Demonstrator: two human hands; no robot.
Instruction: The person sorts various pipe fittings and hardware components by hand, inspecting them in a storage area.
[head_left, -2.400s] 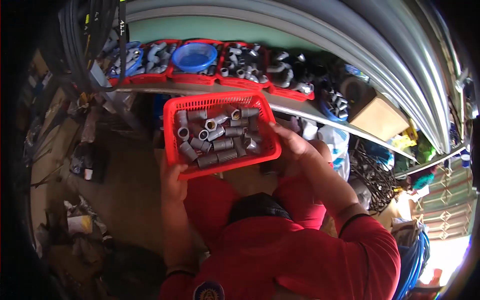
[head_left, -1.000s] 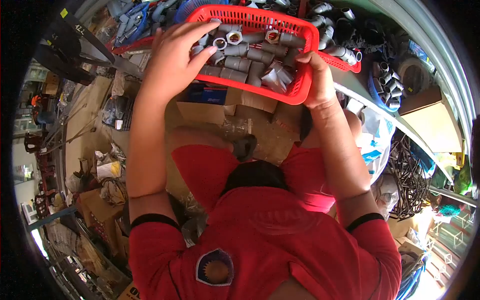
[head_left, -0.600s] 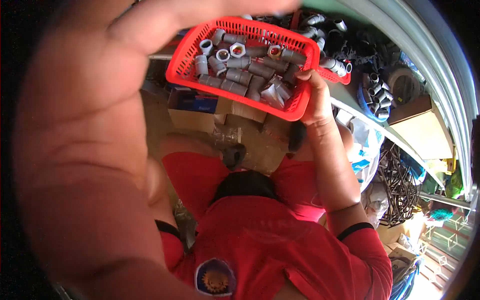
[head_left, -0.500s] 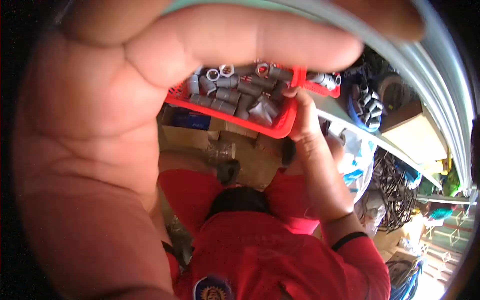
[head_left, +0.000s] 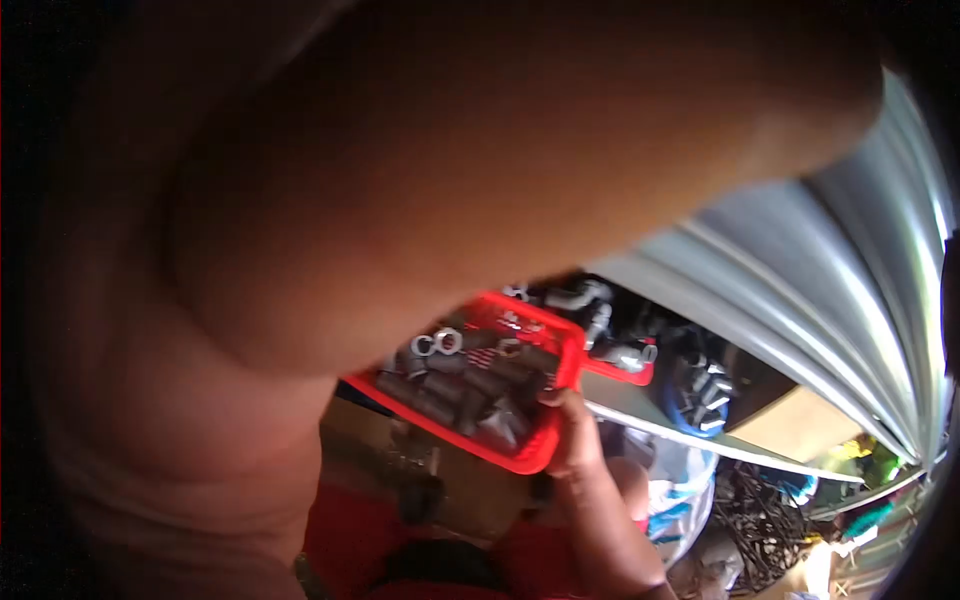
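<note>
My left hand (head_left: 350,200) is pressed right up to the camera and fills most of the view, blurred and dark; its fingers cannot be made out. Below it, my right hand (head_left: 575,440) grips the right corner of a red plastic basket (head_left: 520,460) and holds it up in the air. Several grey pipe fittings (head_left: 470,385) lie in the basket. Its left part is hidden behind my left hand.
A shelf (head_left: 700,435) behind the basket carries another red basket (head_left: 625,372) of grey elbows, a blue basket (head_left: 695,395) and a cardboard box (head_left: 790,420). A corrugated metal shutter (head_left: 830,300) rises on the right. Coiled black hose (head_left: 760,510) lies below the shelf.
My left hand let go of the basket and rose to the camera, now covering most of the lens. The basket, held by my right hand alone, sits lower in view.
</note>
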